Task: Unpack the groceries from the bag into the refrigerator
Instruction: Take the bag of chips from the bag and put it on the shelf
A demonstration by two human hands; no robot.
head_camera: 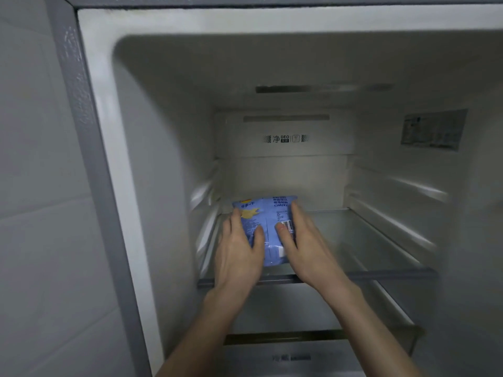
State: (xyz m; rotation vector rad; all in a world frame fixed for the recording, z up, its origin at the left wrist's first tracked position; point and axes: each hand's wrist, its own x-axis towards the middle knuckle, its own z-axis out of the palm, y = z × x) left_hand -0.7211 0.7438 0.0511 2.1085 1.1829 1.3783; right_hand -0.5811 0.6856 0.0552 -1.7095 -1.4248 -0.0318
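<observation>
The open refrigerator (168,148) fills the frame; its glass shelf (362,240) spans the centre. Mid-frame, the blue packet (268,227) sits there, clasped between left hand (239,251) and right hand (304,246). Slide it back flat before letting go.

Blue packet (268,227), yellow print; white refrigerator (168,159) interior.
</observation>
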